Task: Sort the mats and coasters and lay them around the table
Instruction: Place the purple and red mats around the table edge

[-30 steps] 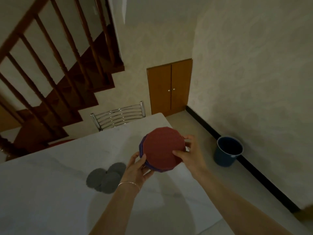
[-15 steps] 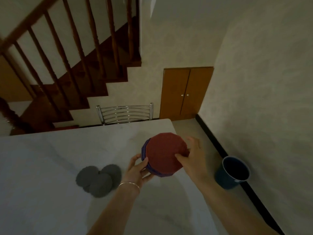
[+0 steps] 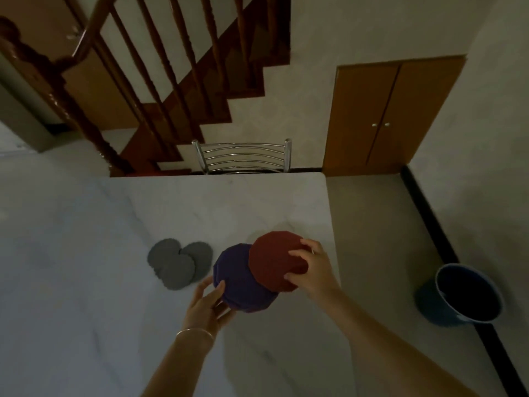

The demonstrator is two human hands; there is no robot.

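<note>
Head view: white table (image 3: 86, 282) spans the frame, blue bucket (image 3: 461, 296) on the floor to its right. Both forearms reach forward. Right hand (image 3: 315, 270) grips the red mat (image 3: 274, 259), overlapping the purple mat (image 3: 243, 279) grasped by the left hand (image 3: 206, 305). Grey coasters (image 3: 177, 265) lie just left.

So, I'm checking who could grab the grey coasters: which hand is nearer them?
Left. The left hand holds the purple mat's edge just right of the grey coasters; the right hand grips the red mat farther right.
</note>
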